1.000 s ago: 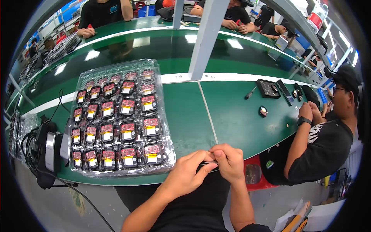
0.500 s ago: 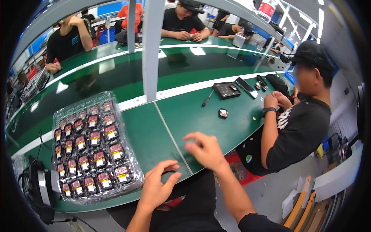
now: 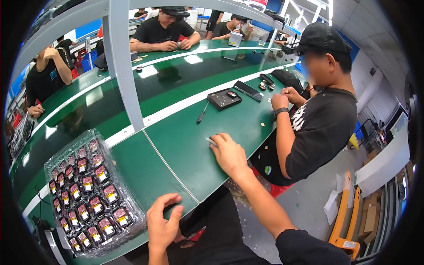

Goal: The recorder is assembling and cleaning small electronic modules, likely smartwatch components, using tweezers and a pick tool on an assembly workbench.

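My right hand (image 3: 229,157) reaches over the green table, its fingers closed round a small device (image 3: 211,141); only a pale edge shows past the fingertips, the rest being covered. My left hand (image 3: 162,221) hovers at the table's near edge with thumb and fingers apart, holding nothing. To its left lies a clear plastic tray (image 3: 136,211) with rows of small black square devices (image 3: 96,204), each with a reddish face and a white and yellow label.
Beyond my right hand are a screwdriver (image 3: 203,112), a shallow black box (image 3: 225,102) of small parts and a phone (image 3: 248,91). A co-worker (image 3: 318,115) sits close on my right. A grey post (image 3: 126,75) stands at the table's far edge.
The view has swung right, so the tray and post sit farther left. My right hand has moved forward onto the small device that lay alone on the table and covers it.
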The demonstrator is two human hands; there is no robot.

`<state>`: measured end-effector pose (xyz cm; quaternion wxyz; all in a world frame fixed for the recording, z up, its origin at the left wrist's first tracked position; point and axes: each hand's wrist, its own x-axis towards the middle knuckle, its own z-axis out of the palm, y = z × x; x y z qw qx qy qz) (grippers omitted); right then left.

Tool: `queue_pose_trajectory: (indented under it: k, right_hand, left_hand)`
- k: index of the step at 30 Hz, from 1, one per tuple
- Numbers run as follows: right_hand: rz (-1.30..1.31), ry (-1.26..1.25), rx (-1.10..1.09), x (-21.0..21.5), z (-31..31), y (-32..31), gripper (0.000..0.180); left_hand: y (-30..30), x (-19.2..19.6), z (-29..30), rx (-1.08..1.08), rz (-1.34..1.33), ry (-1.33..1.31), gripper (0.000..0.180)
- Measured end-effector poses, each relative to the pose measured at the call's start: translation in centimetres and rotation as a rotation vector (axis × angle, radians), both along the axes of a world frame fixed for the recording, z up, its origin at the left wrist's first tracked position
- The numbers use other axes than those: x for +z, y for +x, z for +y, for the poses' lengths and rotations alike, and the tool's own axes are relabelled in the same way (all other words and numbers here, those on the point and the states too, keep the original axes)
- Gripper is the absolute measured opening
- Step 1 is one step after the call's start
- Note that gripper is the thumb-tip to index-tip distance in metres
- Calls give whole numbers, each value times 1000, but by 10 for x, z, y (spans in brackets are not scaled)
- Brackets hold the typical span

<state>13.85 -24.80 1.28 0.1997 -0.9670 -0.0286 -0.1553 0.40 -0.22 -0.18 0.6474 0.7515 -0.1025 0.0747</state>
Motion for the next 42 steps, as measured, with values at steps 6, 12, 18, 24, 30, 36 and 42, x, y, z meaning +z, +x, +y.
queue_pose_trajectory:
  k: [6,12,18,24,30,36,42]
  right_hand:
    - [245,515,449,24,25,-61,46]
    - [248,727,669,8,52,-98,73]
    - [177,837,700,-14,62,-102,82]
    - [63,861,719,-16,61,-103,56]
    - [-281,415,568,-21,59,-108,26]
    - [-455,243,569,-24,62,-106,26]
    - [-465,230,579,-23,63,-106,22]
  left_hand:
    - [1,3,1,30,21,-63,44]
    - [7,3,1,-84,-35,-89,62]
    - [2,3,7,-66,20,-126,57]
    - [1,0,8,-67,-1,-154,49]
    - [4,-2,8,-83,18,-166,52]
    - [4,2,10,-107,56,-137,53]
    - [4,0,9,-85,39,-143,50]
